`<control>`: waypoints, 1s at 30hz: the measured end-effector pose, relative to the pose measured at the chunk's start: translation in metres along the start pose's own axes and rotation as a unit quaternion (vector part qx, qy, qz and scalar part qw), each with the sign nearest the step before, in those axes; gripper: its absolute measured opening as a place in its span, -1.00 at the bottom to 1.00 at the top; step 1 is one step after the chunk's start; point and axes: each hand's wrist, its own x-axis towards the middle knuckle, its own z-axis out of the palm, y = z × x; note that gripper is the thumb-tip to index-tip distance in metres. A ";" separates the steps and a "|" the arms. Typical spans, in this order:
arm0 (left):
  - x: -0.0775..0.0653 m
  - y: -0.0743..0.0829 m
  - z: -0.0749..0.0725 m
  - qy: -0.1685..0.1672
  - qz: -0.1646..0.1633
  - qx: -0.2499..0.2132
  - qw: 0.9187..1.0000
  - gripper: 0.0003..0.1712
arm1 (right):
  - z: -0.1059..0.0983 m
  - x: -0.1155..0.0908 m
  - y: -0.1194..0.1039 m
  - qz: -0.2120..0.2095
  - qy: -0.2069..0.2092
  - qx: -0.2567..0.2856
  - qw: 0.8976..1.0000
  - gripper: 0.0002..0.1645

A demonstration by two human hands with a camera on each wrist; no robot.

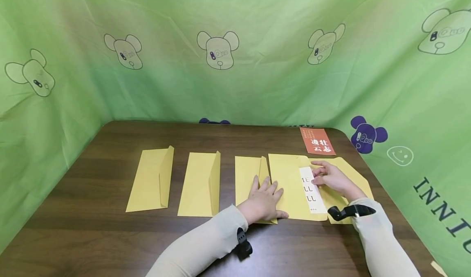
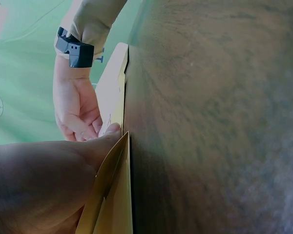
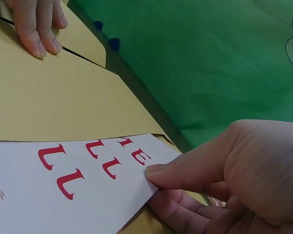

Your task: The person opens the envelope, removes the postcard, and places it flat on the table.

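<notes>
My right hand (image 1: pixel 333 181) pinches the edge of a white card (image 3: pixel 97 195) printed with red letters, thumb on top and fingers beneath. Part of the card sits under the edge of a yellow envelope (image 1: pixel 287 179), and the rest sticks out toward the right hand. With fingers spread, my left hand (image 1: pixel 263 201) presses down across that envelope and the narrower folded one (image 1: pixel 244 170) to its left. In the left wrist view, the folded envelope (image 2: pixel 115 204) stands slightly agape beside the hand.
Two more yellow envelopes, one at far left (image 1: pixel 147 183) and one left of centre (image 1: pixel 196 183), lie on the dark wooden table (image 1: pixel 110 244). Another yellow envelope (image 1: pixel 355 179) lies beneath the right hand. A red card (image 1: pixel 318 141) lies at the back right. Green printed cloth (image 1: pixel 257 93) surrounds the table.
</notes>
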 end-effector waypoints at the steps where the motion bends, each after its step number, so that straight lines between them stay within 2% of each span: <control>1: 0.000 0.000 0.000 -0.001 0.000 0.000 1.000 -0.06 | 0.000 0.000 0.001 -0.002 -0.001 0.001 1.000 -0.11; 7: 0.000 -0.001 0.001 0.000 0.000 -0.002 1.000 -0.06 | 0.000 -0.003 0.003 0.009 0.004 0.013 1.000 -0.21; 12: 0.000 -0.001 0.001 0.001 0.001 -0.001 1.000 -0.06 | 0.002 -0.007 0.002 0.014 0.000 0.043 0.999 -0.28; 25: -0.001 0.000 0.000 0.003 0.002 0.004 1.000 -0.07 | 0.003 -0.017 -0.004 0.036 -0.041 0.059 0.997 -0.01; 30: 0.000 0.000 0.000 -0.001 0.000 0.002 1.000 -0.06 | 0.003 -0.020 -0.005 0.045 -0.057 0.047 0.996 0.07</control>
